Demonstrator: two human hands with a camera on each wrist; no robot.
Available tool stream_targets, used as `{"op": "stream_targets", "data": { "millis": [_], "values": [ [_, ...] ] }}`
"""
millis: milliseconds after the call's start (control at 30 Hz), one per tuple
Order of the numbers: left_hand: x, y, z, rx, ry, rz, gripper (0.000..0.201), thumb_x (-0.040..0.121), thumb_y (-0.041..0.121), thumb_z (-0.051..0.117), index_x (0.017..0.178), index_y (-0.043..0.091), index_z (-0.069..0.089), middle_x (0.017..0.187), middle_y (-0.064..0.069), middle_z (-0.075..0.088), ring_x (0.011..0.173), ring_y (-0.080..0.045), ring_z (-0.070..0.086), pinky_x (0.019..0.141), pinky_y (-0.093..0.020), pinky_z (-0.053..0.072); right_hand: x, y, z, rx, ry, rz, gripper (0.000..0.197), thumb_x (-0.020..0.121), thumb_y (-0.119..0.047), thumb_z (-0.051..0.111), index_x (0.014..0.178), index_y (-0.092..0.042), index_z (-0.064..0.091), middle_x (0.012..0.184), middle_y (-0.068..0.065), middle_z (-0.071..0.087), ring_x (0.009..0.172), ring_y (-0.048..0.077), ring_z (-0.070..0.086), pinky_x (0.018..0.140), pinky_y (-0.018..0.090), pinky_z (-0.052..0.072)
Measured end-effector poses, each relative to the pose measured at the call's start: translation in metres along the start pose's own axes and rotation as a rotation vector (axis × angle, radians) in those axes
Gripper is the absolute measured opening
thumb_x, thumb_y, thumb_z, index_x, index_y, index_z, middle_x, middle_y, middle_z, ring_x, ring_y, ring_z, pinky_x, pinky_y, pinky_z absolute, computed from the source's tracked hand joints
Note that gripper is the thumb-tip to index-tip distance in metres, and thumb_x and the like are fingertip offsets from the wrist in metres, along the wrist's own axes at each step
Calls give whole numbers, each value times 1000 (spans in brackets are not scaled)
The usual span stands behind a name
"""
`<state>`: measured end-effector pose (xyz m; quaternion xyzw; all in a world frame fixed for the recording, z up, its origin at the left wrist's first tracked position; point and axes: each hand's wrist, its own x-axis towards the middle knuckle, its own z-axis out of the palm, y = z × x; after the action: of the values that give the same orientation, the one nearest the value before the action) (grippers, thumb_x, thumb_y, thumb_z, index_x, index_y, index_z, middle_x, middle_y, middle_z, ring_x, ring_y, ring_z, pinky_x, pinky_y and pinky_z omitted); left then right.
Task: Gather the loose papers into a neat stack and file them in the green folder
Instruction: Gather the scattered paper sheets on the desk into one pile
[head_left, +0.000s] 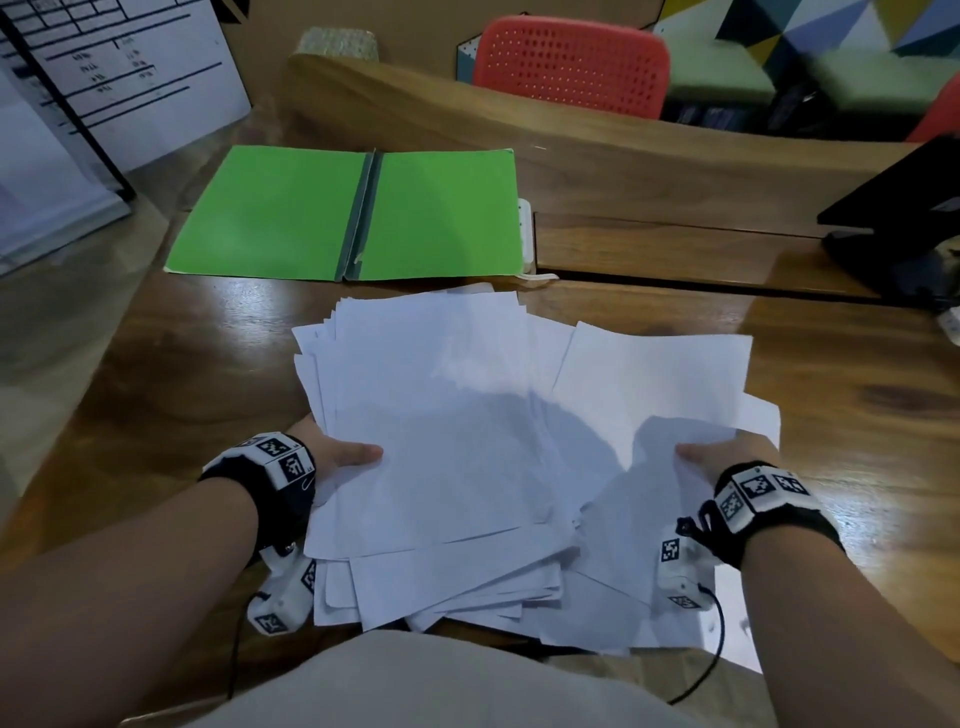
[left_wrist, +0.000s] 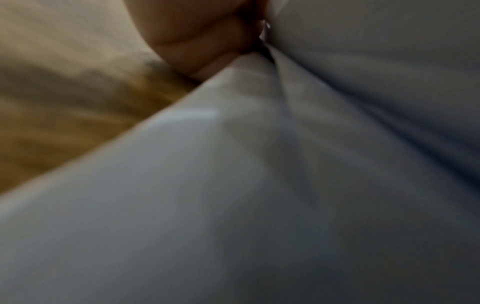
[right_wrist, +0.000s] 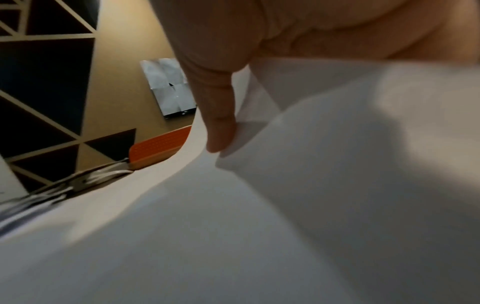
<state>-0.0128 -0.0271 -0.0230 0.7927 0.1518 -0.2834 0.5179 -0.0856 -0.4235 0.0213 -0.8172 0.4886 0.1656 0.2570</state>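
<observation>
Both hands clamp the fanned papers (head_left: 457, 415): left hand (head_left: 332, 454) and right hand (head_left: 727, 454), thumbs on top. The green folder (head_left: 348, 213) lies open beyond them on the bench (head_left: 831, 374). Uneven sheets could slip from the loose lower layers.

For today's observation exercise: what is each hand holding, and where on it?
Both grip the loose papers: left hand at the pile's left edge, right hand at its right edge, thumbs on top.
</observation>
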Motion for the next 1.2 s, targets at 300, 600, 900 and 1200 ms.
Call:
{"op": "stream_targets", "data": {
  "millis": [300,600,900,1200],
  "values": [
    [3,-9,-4,53,-5,16,85,39,38,90,116,20,60,102,5,68,102,-21,63,99,-41,45,18,3,18,-142,52,26,39,61,-33,64,94,-12,58,102,15,61,92,34,58,83,40,52],
    [-1,-3,3,-31,54,51,58,65,3,80,117,12,56,96,2,63,100,-24,58,88,-32,41,-3,-17,38,-242,31,-92,29,80,-30,51,104,-16,43,123,16,45,113,40,46,95,46,40],
    [11,-12,-6,-23,21,1,101,28,40,91,120,18,57,114,-4,67,108,-28,62,99,-48,45,5,-13,22,-110,-71,30,74,60,-25,83,118,5,49,78,15,60,69,29,60,59,33,50],
    [7,-8,-4,-40,22,10,82,43,24,91,118,14,59,116,-9,67,107,-29,61,100,-47,45,-1,-14,28,-149,6,49,77,67,-35,76,125,-1,38,124,21,47,109,37,51,75,37,40]
  ]
}}
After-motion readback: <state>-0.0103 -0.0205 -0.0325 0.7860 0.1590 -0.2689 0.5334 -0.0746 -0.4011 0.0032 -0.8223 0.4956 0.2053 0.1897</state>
